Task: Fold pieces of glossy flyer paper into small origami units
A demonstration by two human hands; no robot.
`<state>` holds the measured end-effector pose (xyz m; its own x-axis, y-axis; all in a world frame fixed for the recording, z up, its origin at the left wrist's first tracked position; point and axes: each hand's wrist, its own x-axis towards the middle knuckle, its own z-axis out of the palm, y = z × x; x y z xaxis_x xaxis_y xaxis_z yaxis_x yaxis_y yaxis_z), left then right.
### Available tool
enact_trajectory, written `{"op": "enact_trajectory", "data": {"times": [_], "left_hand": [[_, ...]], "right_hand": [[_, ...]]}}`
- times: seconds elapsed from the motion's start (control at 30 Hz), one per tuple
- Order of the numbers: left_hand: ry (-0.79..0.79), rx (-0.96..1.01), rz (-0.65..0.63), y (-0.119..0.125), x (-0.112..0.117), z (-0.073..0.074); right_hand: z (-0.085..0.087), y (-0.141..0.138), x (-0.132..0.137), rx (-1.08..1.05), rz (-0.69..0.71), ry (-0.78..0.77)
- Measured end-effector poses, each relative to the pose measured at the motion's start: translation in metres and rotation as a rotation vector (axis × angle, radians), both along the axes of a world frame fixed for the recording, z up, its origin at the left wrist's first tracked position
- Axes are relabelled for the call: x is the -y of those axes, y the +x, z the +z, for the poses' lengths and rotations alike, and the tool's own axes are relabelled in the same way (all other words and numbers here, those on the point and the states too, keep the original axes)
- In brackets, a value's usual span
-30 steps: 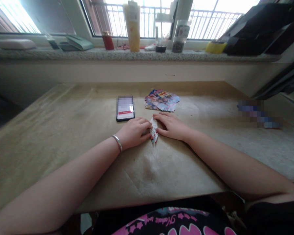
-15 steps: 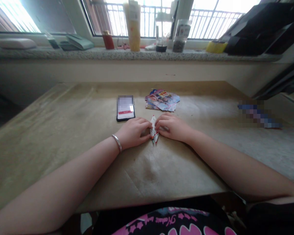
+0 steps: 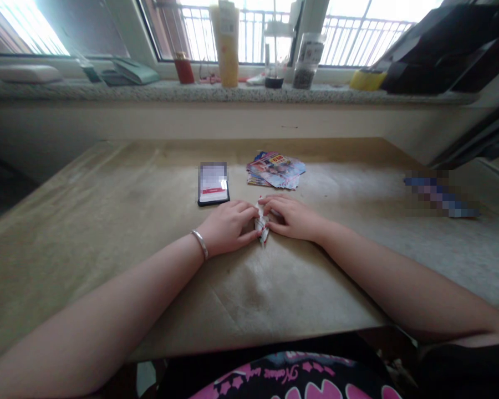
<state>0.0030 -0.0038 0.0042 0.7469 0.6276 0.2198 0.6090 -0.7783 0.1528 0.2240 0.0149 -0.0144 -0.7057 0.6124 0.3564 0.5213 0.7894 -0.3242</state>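
A small folded piece of paper [image 3: 261,221], mostly white with red and dark marks, lies on the table between my two hands. Its narrow tip points toward the window and its split lower end toward me. My left hand [image 3: 230,226], with a silver bangle at the wrist, grips the paper's left side between thumb and fingers. From the other side, my right hand [image 3: 293,217] has its thumb and fingertips on the right edge and near the top. Fingers cover parts of the paper's edges.
A phone [image 3: 213,184] lies beyond my left hand. Behind the paper is a fanned pile of printed leaflets [image 3: 276,169]. A blurred bluish strip [image 3: 441,197] rests at the far right. Bottles and jars line the stone windowsill [image 3: 249,93] at the back.
My right fingers have shifted left over the paper's upper tip. My left thumb has slid slightly right across its lower part, covering more of it.
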Motion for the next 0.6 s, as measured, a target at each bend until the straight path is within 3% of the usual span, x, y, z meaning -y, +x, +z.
{"op": "enact_trajectory", "data": {"times": [0.23, 0.37, 0.6], "left_hand": [[0.038, 0.031, -0.056, 0.000, 0.000, 0.001], [0.058, -0.019, -0.129, 0.002, 0.001, 0.004], [0.032, -0.006, -0.098, 0.004, 0.003, 0.005]], "right_hand": [[-0.004, 0.003, -0.005, 0.109, -0.089, -0.047], [0.001, 0.002, -0.004, 0.133, -0.124, 0.020], [0.007, -0.001, 0.001, 0.164, -0.180, 0.096]]}}
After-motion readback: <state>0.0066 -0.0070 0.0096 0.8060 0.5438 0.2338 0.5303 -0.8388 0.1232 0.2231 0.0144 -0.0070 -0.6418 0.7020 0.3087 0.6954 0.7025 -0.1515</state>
